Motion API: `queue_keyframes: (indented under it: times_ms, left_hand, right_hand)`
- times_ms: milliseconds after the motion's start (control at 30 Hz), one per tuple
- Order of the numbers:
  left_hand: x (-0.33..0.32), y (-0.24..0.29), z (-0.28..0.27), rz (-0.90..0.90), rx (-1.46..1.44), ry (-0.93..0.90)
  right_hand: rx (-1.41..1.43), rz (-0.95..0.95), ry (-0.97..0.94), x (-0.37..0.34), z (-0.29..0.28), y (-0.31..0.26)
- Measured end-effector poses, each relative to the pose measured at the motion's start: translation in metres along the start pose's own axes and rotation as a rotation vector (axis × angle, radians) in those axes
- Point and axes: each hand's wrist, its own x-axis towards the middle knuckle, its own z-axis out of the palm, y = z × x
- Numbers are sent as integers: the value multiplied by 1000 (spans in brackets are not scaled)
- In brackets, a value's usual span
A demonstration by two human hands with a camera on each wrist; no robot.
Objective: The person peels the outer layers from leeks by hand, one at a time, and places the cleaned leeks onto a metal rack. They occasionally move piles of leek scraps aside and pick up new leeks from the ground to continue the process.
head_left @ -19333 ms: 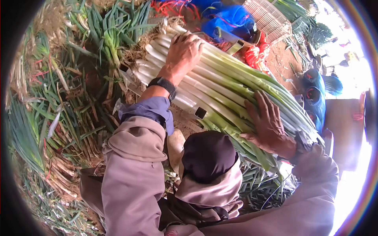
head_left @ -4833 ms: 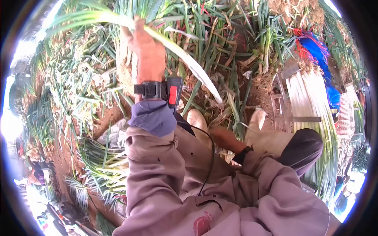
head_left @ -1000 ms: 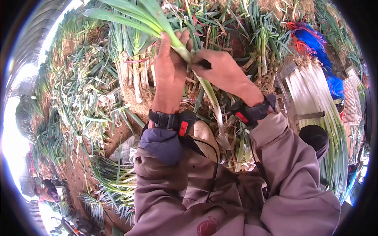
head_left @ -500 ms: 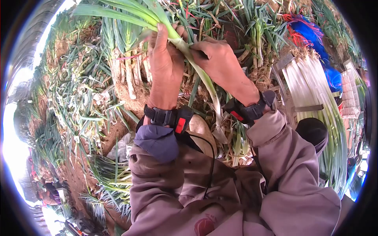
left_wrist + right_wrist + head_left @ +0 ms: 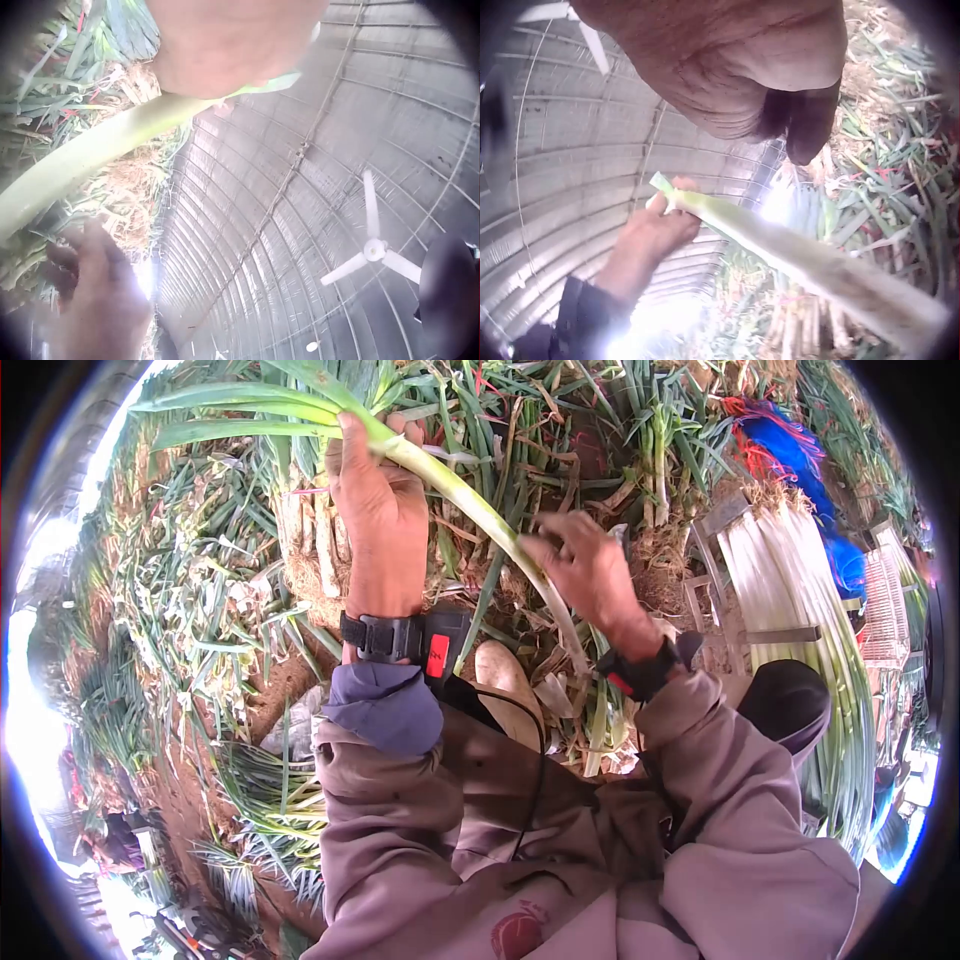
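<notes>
My left hand grips a long green onion near where its green leaves fan out. Its pale shank slants down to the right. In the left wrist view the stalk crosses below the blurred palm. My right hand is beside the lower shank, with fingers loosely bent and slightly blurred. From the right wrist view, the right fingers are apart from the stalk, and nothing shows between them. A pale strip of peel hangs near the stalk's lower end, above the shoe.
A bundle of trimmed green onions lies on a metal rack at right, beside blue netting and a wire basket. Untrimmed bunches stand ahead. Loose leaves cover the ground at left.
Earlier both hands lay on the bundle on the rack; later the left hand held a green onion alone. Since half a second ago, the left hand moved left and the right hand moved down off the upper stalk.
</notes>
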Motion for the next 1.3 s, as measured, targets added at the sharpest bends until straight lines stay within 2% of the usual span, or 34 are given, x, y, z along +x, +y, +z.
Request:
queue_keyframes:
  times_ms: [67, 167, 233, 367, 600, 667, 733, 767, 800, 867, 933, 967, 1000, 1067, 1100, 1133, 1200, 1233, 1300]
  left_hand:
    - [-2, 0, -2, -32, -2, -11]
    - [-2, -4, 2, 55, -12, 47]
    - [-4, -4, 6, 55, 54, 137]
    - [-4, -6, 5, 56, 74, 139]
    - [-4, -3, 0, 40, 81, 129]
    - [-1, -2, -1, 30, 85, 141]
    - [4, 0, -6, 12, 65, 160]
    - [4, 3, -9, 13, 65, 162]
    - [4, 6, -12, 2, 57, 154]
    - [5, 4, -14, -20, 44, 140]
    - [7, -3, -17, -25, 61, 150]
    - [0, -7, -5, -28, 75, 238]
    - [-4, -12, 3, -30, 77, 237]
    - [-9, -18, 12, -76, 144, 247]
    - [-7, -19, 9, -73, 218, 105]
    - [-1, -19, 5, -69, 220, 108]
    - [2, -14, 1, -301, 244, -140]
    - [-1, -17, 2, -320, 277, -132]
    - [0, -28, -7, -346, 225, -161]
  right_hand:
    - [-16, -25, -11, -17, 12, -6]
    - [-97, -87, 22, -22, 21, -9]
    - [-121, -92, -23, -22, 22, -10]
    - [-202, -53, -129, -22, 22, -9]
    - [-127, -18, -106, -18, 33, 1]
    - [135, 157, -193, -15, 26, 5]
    - [309, 433, -127, -10, 15, 13]
    - [561, 499, -40, -8, 14, 15]
    - [380, 433, -9, -7, 11, 20]
    - [158, 304, -187, -6, 3, 12]
    - [-213, 139, -323, -2, 9, -12]
    - [-248, 60, -278, 1, 12, -23]
    - [-247, 63, -277, 4, 20, -25]
    - [-156, 328, -413, 13, 44, -14]
    - [-143, 194, -254, 10, 56, -6]
    - [-140, 192, -258, 5, 60, 6]
    - [598, 383, -557, 11, 42, -2]
    - [749, 435, -645, 15, 32, -7]
    - [768, 486, -663, 26, 10, -19]
